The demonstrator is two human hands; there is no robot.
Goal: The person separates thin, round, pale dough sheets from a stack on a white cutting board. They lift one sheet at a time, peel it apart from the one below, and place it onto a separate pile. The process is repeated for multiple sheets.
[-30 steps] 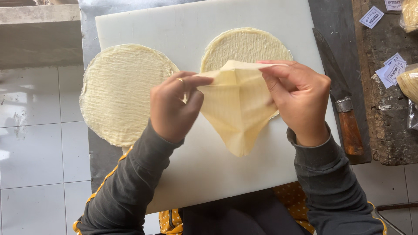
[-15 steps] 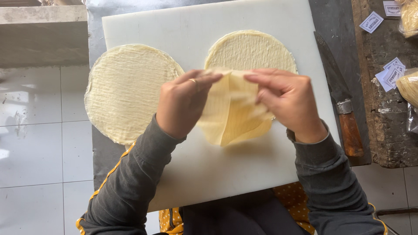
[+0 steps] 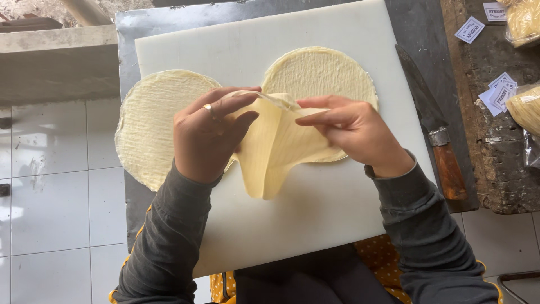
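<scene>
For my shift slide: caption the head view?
Both hands, left hand and right hand, fold a thin wrapper over a white board.

The left hand (image 3: 208, 138) and the folded sheet (image 3: 275, 146) cover the near edges of both round stacks of wrappers (image 3: 154, 121), hiding where they meet. The bagged goods (image 3: 526, 22) at right are cut off by the frame, and the paper labels (image 3: 469, 29) are too small to make out.

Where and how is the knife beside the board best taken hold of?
Grip the knife by its brown wooden handle, coming from the near end with the right hand: the handle points toward the person, the blade away, lying flat beside the white cutting board.
</scene>
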